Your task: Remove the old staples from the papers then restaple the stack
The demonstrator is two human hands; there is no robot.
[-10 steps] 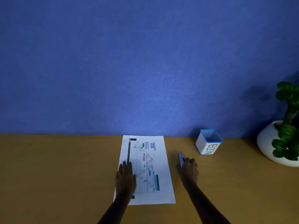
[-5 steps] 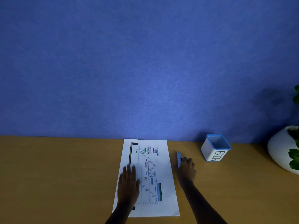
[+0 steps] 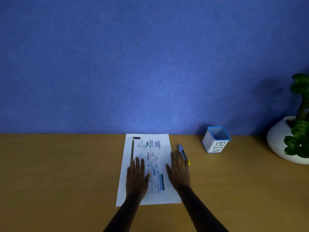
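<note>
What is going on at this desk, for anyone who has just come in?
A person is working at a wooden desk with a printed stack of papers lying in front of them. The left hand rests flat on the papers. The right hand lies flat across the papers' right edge, right beside a slim blue tool with a yellow tip. Neither hand grips anything. A white cup marked BIN and a potted plant stand further right. Any staples are too small to see.
</note>
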